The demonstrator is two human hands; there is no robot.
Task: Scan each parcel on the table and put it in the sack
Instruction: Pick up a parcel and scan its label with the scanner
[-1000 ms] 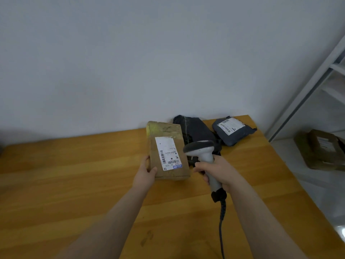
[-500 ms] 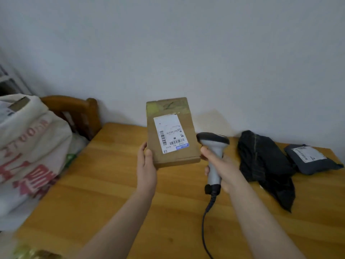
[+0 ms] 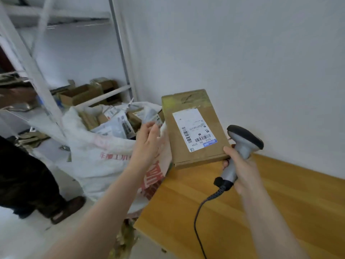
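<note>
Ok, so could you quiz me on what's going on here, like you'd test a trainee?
1. True or false: the right hand grips a barcode scanner.
2. The shipping label on the cardboard parcel faces: A) the camera, B) the wall, C) the tabletop.
3. Fill in: the white sack, already holding other parcels, stands to the ___ of the wooden table.

Key: 1 true; 2 A; 3 left.

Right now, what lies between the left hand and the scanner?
In the head view, the cardboard parcel lies between the left hand and the scanner, label facing the camera. The right hand holds the scanner.
</note>
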